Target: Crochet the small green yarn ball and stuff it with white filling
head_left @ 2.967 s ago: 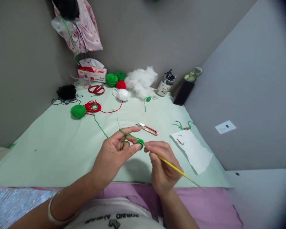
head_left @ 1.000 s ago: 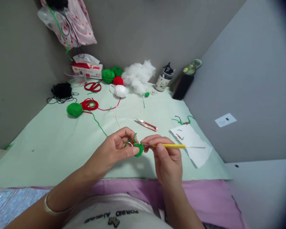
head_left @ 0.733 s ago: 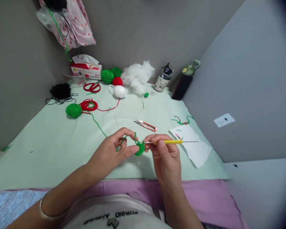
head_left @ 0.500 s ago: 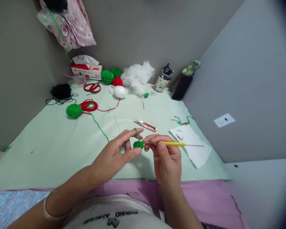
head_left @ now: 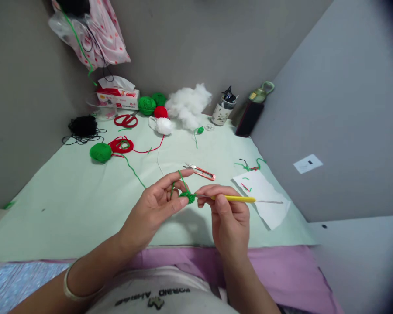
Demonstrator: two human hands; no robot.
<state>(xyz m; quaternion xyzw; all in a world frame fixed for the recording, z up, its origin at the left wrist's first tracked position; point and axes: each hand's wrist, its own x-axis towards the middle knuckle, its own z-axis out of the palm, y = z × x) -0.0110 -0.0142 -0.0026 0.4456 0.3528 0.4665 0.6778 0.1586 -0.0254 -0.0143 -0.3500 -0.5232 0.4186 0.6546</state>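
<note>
Between thumb and fingers, my left hand (head_left: 157, 198) pinches a small green crochet piece (head_left: 187, 197). Green yarn loops over its raised index finger and trails back to a green yarn ball (head_left: 100, 152) at the left. My right hand (head_left: 227, 213) grips a crochet hook (head_left: 237, 199) by its yellow handle, much like a pen. The hook's metal tip meets the right side of the green piece; whether it is inside a stitch is too small to tell. Just beyond my fingers lie orange-handled thread snips (head_left: 201, 172).
Along the back stand a tissue box (head_left: 118, 97), yarn balls, white stuffing (head_left: 190, 104), a pen cup (head_left: 223, 111), and a phone (head_left: 249, 118) leaning by a green bottle. Red scissors (head_left: 125, 121) and black yarn (head_left: 82, 127) lie left. White paper (head_left: 265, 200) with yarn scraps lies right.
My left hand has shifted slightly left and up, and the green piece has tilted in its grip. The yarn loop over the index finger slants more. My right hand has barely moved.
</note>
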